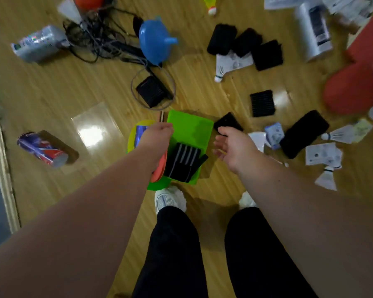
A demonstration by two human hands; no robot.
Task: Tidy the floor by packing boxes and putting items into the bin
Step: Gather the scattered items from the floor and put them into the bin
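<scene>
– Green bin (190,127) is sitting by the person's shoes (170,198), holding a striped black pad (184,162).
– Left hand (157,136) is hanging over it, grip unclear; right hand (230,147) is lying open, and should be closing squarely round the black case (228,123) just beyond.

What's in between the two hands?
The green bin, with a black striped cloth item lying inside it, seen in the head view.

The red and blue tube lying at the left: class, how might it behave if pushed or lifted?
The tube lies on its side on the glossy floor, so a sideways push would probably roll it. Its shiny printed surface might slip in a loose grip.
</scene>
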